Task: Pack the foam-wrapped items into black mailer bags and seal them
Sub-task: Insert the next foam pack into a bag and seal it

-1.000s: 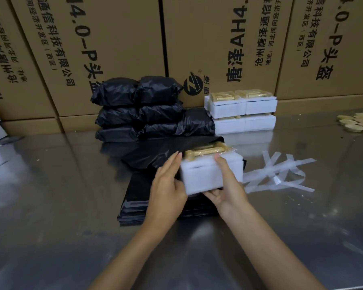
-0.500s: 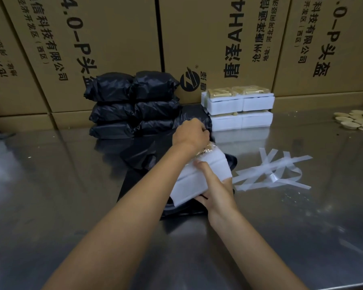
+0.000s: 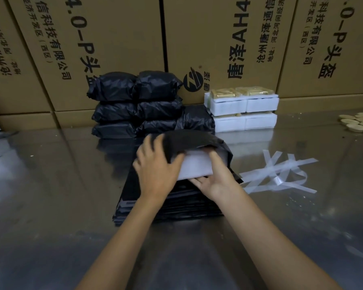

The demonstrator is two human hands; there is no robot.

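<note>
A white foam-wrapped item point(image 3: 194, 166) sits partly inside a black mailer bag point(image 3: 194, 141), above a flat stack of empty black mailer bags point(image 3: 172, 204). My left hand point(image 3: 155, 170) grips the bag's open edge at the item's left end, thumb on the foam. My right hand point(image 3: 215, 176) holds the item from below and the right, thumb up inside the bag's mouth. The item's far half is hidden under the bag. Several sealed black bags point(image 3: 134, 105) are piled at the back. More foam-wrapped items point(image 3: 242, 110) are stacked to their right.
Large cardboard boxes point(image 3: 113, 45) wall off the back of the shiny metal table point(image 3: 50, 195). Peeled clear tape strips point(image 3: 279, 174) lie right of my hands. Pale round discs point(image 3: 358, 123) lie at the far right edge.
My left hand has drawn the black bag's edge back toward me over the foam item, covering its top. My right hand stays under the item's near right corner.
</note>
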